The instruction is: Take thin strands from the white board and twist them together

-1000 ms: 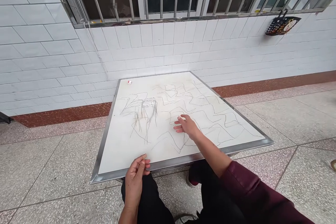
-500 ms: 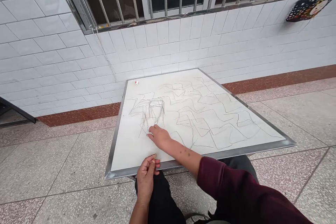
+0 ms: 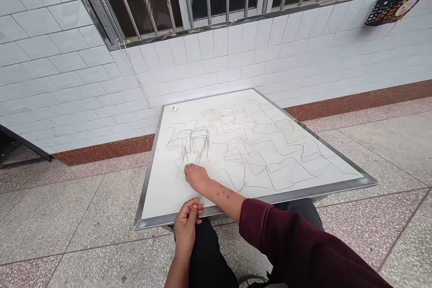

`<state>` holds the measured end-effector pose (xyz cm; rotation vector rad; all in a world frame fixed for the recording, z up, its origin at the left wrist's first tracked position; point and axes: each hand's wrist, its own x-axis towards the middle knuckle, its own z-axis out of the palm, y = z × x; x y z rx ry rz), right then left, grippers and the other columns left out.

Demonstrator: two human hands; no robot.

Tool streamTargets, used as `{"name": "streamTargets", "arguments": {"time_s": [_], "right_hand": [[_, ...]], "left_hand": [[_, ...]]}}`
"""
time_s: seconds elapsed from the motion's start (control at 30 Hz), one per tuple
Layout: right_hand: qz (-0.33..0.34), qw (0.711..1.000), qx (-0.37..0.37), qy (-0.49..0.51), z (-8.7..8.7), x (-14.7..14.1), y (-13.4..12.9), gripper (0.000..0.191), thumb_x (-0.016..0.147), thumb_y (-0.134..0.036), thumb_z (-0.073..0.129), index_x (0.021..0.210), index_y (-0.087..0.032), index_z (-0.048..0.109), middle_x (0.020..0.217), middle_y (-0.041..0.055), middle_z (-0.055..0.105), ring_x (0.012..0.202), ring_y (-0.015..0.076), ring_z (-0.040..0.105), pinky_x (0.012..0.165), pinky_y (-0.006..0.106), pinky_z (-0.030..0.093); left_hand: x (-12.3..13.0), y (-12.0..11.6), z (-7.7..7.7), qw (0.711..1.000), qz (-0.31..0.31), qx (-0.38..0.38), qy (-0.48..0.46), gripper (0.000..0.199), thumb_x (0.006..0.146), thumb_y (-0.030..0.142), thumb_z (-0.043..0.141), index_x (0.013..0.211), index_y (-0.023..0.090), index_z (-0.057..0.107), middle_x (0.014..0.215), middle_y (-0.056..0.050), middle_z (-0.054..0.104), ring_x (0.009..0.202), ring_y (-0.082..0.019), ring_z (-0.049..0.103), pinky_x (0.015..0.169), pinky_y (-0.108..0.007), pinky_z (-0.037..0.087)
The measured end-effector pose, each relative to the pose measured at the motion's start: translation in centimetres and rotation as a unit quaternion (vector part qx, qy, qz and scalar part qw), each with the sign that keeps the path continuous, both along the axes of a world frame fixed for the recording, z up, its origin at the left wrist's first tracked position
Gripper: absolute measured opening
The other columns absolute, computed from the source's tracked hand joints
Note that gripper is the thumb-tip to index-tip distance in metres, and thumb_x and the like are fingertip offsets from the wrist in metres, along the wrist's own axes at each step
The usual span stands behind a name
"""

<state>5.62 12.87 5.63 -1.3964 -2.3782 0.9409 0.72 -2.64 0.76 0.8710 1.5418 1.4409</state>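
Observation:
A white table [image 3: 162, 198] with a metal rim carries many thin, dark, wavy strands [image 3: 266, 168], spread over its middle and right. A denser bunch of strands [image 3: 200, 137] lies left of centre. My right hand [image 3: 196, 177] is on the tabletop at the near end of that bunch, its fingers drawn together; whatever they hold is too small to make out. At the near rim, my left hand [image 3: 188, 218] has thumb and forefinger pinched together, and what is between them cannot be made out.
A small white and red item [image 3: 175, 109] sits at the table's far left corner. Behind stands a white tiled wall [image 3: 216, 72] with a barred window above. A dotted bag [image 3: 393, 8] hangs at the upper right. My knees are under the near edge.
My right hand has shifted slightly left, and its fingers, apart before, are now closed together. My left hand keeps its pinch at the rim. The view has moved a little.

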Motion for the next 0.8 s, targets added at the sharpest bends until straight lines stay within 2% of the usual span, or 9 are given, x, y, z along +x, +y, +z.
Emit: {"name": "streamTargets", "arguments": {"time_s": [0.1, 0.2, 0.37, 0.47, 0.57, 0.67, 0.73, 0.8], "right_hand": [[-0.013, 0.994, -0.030, 0.103, 0.2, 1.1, 0.1, 0.010, 0.087, -0.020, 0.061, 0.097, -0.018, 0.065, 0.104, 0.0042, 0.066, 0.090, 0.0183, 0.061, 0.074, 0.029, 0.047], [-0.027, 0.973, -0.077, 0.218, 0.4, 2.4, 0.3, 0.007, 0.085, -0.023, 0.061, 0.091, -0.021, 0.063, 0.098, 0.0002, 0.067, 0.081, 0.0150, 0.060, 0.065, 0.024, 0.043], [-0.026, 0.902, -0.161, 0.399, 2.0, 4.5, 0.1, 0.012, 0.087, -0.031, 0.051, 0.093, -0.021, 0.054, 0.096, 0.0017, 0.066, 0.070, 0.0108, 0.055, 0.057, 0.021, 0.040], [-0.008, 0.862, -0.204, 0.463, 3.4, 6.7, -1.4, 0.020, 0.085, -0.039, 0.054, 0.091, -0.020, 0.053, 0.091, 0.0026, 0.065, 0.062, 0.0091, 0.049, 0.054, 0.021, 0.037], [0.011, 0.824, -0.267, 0.499, 4.4, 9.8, -4.1, 0.029, 0.078, -0.045, 0.064, 0.087, -0.019, 0.055, 0.086, 0.0018, 0.062, 0.058, 0.0078, 0.044, 0.051, 0.021, 0.031], [0.019, 0.753, -0.383, 0.535, 4.7, 12.9, -7.2, 0.031, 0.071, -0.040, 0.076, 0.083, -0.018, 0.058, 0.082, 0.0007, 0.060, 0.060, 0.0074, 0.042, 0.050, 0.021, 0.025], [0.011, 0.737, -0.415, 0.534, 4.8, 14.6, -9.1, 0.031, 0.071, -0.038, 0.079, 0.082, -0.017, 0.059, 0.081, 0.0004, 0.059, 0.059, 0.0071, 0.040, 0.049, 0.021, 0.022], [0.005, 0.736, -0.425, 0.527, 4.9, 15.9, -10.6, 0.031, 0.071, -0.038, 0.079, 0.081, -0.017, 0.060, 0.079, 0.0004, 0.059, 0.058, 0.0067, 0.037, 0.049, 0.021, 0.020]], "left_hand": [[0.1, 0.0, 0.0, 1.000, 0.012, 0.002, 0.003, 0.049, 0.076, 0.055, 0.069, 0.107, 0.016, 0.071, 0.090, -0.011, 0.075, 0.079, -0.021, 0.069, 0.058, -0.026, 0.052], [0.3, 0.2, 0.1, 1.000, 0.027, 0.005, 0.001, 0.049, 0.075, 0.054, 0.071, 0.106, 0.017, 0.072, 0.089, -0.010, 0.075, 0.078, -0.020, 0.068, 0.057, -0.025, 0.052], [0.8, -0.1, 0.7, 0.999, 0.045, 0.015, -0.009, 0.049, 0.071, 0.054, 0.074, 0.102, 0.016, 0.073, 0.086, -0.009, 0.075, 0.076, -0.020, 0.068, 0.058, -0.026, 0.052], [0.9, -0.6, 1.6, 0.998, 0.058, 0.024, -0.024, 0.050, 0.070, 0.055, 0.075, 0.100, 0.016, 0.073, 0.087, -0.010, 0.075, 0.077, -0.021, 0.069, 0.061, -0.028, 0.053], [1.0, -1.0, 3.4, 0.993, 0.087, 0.034, -0.070, 0.049, 0.068, 0.053, 0.078, 0.101, 0.017, 0.073, 0.090, -0.009, 0.075, 0.077, -0.020, 0.068, 0.061, -0.027, 0.052], [1.8, -1.1, 6.3, 0.992, 0.069, 0.060, -0.089, 0.048, 0.068, 0.048, 0.079, 0.105, 0.017, 0.072, 0.095, -0.010, 0.074, 0.081, -0.020, 0.066, 0.061, -0.026, 0.050], [3.0, -1.0, 8.3, 0.993, 0.031, 0.080, -0.080, 0.045, 0.072, 0.045, 0.078, 0.108, 0.018, 0.072, 0.102, -0.012, 0.073, 0.085, -0.020, 0.065, 0.062, -0.025, 0.049], [4.5, -1.0, 9.9, 0.992, -0.005, 0.099, -0.073, 0.043, 0.075, 0.042, 0.076, 0.112, 0.019, 0.071, 0.107, -0.012, 0.072, 0.085, -0.018, 0.063, 0.064, -0.024, 0.048]]}}
